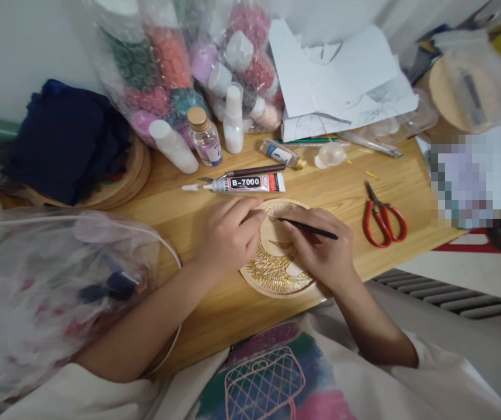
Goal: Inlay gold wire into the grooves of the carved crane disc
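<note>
A round wooden disc (277, 277) with a raised rim and gold line patterns lies on the wooden table. On its upper left edge rests my left hand (232, 233), fingers bent and pressed together; whether anything is under them is hidden. My right hand (327, 251) grips a thin dark pen-like tool (309, 227) over the right side of the disc, its tip touching or nearly touching the upper part. Just above the disc lie a B-7000 glue tube (248, 183) and a dark-handled tool (254, 171).
Red-handled scissors (384, 216) lie to the right. Small bottles (205, 137) and bags of coloured jars (167, 64) stand behind, beside white papers (342, 81). Dark blue cloth (70, 140) sits at the left, above a clear plastic bag (58, 297) and a white cable (174, 251).
</note>
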`<control>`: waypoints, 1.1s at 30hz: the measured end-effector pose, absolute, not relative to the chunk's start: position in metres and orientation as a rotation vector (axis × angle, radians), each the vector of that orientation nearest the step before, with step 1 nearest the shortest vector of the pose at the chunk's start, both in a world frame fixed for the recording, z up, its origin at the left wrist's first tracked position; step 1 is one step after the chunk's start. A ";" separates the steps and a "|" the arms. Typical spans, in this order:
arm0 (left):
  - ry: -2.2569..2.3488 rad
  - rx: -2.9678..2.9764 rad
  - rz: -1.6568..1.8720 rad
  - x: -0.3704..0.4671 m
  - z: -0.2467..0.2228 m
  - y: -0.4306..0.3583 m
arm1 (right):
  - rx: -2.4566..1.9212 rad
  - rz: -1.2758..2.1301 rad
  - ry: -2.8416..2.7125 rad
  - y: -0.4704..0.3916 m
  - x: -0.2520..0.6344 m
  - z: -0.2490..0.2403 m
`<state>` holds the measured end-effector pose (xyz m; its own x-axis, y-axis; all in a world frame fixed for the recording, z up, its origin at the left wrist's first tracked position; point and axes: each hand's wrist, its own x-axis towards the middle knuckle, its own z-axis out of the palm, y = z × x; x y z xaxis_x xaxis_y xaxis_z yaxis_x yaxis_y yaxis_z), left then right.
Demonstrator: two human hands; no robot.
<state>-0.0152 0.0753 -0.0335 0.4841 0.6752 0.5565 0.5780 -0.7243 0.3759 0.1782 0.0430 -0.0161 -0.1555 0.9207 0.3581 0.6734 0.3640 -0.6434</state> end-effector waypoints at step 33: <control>0.991 2.648 0.962 -0.016 -0.032 0.075 | -1.366 0.347 -1.960 0.042 0.178 -0.018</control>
<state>-0.0157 0.0750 -0.0319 0.5749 0.6344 0.5167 0.5351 -0.7693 0.3492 0.1778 0.0415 -0.0180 -0.1876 0.8980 0.3980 0.7066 0.4048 -0.5803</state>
